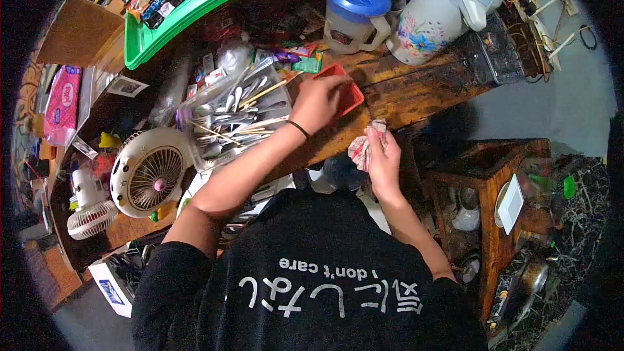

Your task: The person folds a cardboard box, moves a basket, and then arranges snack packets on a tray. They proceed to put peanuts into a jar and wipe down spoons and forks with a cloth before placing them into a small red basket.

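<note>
My left hand (pixel 318 101), with a dark band at its wrist, reaches over a small red plastic tray (pixel 351 99) on the wooden table. Its fingers are curled at the tray's left side, and their tips are partly hidden. In my right hand (pixel 385 162) a crumpled light cloth with red marks (pixel 359 151) is bunched, held just off the table's near edge. Left of my left hand stands a clear plastic bin (pixel 188 120) full of spoons, forks and wooden chopsticks (pixel 237 114).
A blue-lidded pitcher (pixel 354 19) and a flowered thermos jug (pixel 435 16) stand at the back. A green tray (pixel 175 32) with snack packs is at upper left. White fans (pixel 153 172) stand left, and a wooden cabinet (pixel 484 175) is at right.
</note>
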{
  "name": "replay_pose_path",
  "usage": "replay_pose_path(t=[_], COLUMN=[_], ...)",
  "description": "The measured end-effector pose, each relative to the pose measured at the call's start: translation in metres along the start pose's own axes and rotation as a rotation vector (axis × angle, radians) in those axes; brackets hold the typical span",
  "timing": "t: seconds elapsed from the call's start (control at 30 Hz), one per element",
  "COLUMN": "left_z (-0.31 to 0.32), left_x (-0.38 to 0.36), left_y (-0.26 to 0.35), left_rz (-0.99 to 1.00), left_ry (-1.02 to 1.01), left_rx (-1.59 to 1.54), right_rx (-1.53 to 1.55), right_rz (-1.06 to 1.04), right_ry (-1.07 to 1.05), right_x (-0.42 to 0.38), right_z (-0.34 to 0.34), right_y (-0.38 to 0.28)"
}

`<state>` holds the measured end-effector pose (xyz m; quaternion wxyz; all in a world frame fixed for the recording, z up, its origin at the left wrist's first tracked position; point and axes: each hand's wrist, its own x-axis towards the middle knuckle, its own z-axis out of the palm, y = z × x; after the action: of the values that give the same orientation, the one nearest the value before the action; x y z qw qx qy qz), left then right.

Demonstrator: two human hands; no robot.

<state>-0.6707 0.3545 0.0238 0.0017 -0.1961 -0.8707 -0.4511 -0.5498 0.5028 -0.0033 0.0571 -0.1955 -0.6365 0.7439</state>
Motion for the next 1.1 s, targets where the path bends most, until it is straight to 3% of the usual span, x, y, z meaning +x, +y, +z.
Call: replay_pose_path(t=[0.03, 0.33, 0.43, 0.53, 0.67, 0.83, 0.93, 1.1], left_z=[0.005, 0.007, 0.005, 0.005, 0.004, -0.007, -0.012, -0.005], left_x=[-0.001, -0.008, -0.011, -0.009, -0.006, -0.015, -0.023, -0.031], left_y=[-0.001, 0.002, 0.003, -0.003, -0.012, -0.004, 0.002, -0.013], left_rz=[0.148, 0.070, 0.067, 0.106, 0.167, 0.208, 0.183, 0.244], left_ry=[0.023, -0.063, -0.082, -0.056, -0.057, -0.240, -0.297, -0.283], left_rx=[-0.064, 0.073, 0.138, 0.132, 0.072, 0.143, 0.232, 0.318], right_rx=[0.001, 0.111, -0.168, -0.398, -0.289, -0.164, -0.208, 0.039], right_rz=[-0.002, 0.052, -0.094, -0.003, 0.111, 0.006, 0.117, 0.244], right_ry=[0.000, -0.120, -0.219, -0.367, -0.273, -0.194, -0.111, -0.127], right_x=[0.001, 0.034, 0.069, 0.083, 0.065, 0.053, 0.041, 0.038], right_z=[0.000, 0.004, 0.004, 0.000, 0.006, 0.017, 0.025, 0.026], right_y=[0.002, -0.012, -0.025, -0.022, -0.021, -0.008, -0.019, -0.016])
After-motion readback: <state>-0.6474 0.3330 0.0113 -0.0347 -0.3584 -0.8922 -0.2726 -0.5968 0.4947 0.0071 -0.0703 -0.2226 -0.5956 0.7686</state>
